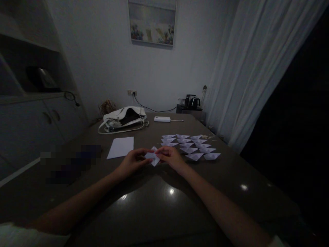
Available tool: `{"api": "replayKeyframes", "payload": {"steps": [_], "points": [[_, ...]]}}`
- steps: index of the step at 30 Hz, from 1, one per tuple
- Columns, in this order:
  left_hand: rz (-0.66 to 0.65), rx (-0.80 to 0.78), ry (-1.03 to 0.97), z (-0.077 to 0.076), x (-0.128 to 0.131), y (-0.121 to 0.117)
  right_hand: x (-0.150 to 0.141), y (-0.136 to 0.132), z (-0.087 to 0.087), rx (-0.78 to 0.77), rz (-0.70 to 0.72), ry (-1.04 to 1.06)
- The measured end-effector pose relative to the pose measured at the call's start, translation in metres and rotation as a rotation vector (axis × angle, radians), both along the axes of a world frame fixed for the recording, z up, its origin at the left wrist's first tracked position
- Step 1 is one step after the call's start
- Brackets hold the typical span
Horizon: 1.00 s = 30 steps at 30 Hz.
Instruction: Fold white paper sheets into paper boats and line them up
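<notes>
Between my two hands is a small piece of folded white paper (154, 160), diamond-shaped with a crease down its middle. My left hand (133, 160) pinches its left side between thumb and fingers. On the other side, the thumb and fingers of my right hand (171, 157) close on its right edge. Just beyond my right hand, several folded paper boats (194, 156) stand in rows on the table. A stack of white paper sheets (120, 147) lies flat to the left, beyond my left hand.
A white handbag (125, 118) lies open at the back left of the dark glossy table (154, 212). Near the far edge is a white power bank (162, 119) with a short cable. Small scraps (205, 137) lie behind the boats. A blurred dark patch covers the left side.
</notes>
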<state>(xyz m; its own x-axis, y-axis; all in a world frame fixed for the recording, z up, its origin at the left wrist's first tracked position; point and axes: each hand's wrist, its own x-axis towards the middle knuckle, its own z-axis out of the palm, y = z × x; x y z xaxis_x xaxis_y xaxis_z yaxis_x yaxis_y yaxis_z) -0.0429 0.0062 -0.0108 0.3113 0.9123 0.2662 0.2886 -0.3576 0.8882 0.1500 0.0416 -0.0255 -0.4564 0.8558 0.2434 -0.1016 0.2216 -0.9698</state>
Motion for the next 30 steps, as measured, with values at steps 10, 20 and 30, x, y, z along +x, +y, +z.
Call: {"api": "replayKeyframes", "payload": {"steps": [10, 20, 30], "points": [[0.039, -0.01, -0.048, -0.0039, -0.004, 0.005, 0.0007, 0.003, -0.0068, 0.022, 0.033, 0.036], [0.0, 0.319, 0.336, -0.0027, -0.0064, 0.0043, 0.0, -0.0005, -0.0026, 0.078, 0.03, 0.0], [0.014, 0.324, 0.404, 0.0041, -0.0028, -0.0016, -0.001, -0.0039, 0.001, 0.112, -0.014, 0.0]]}}
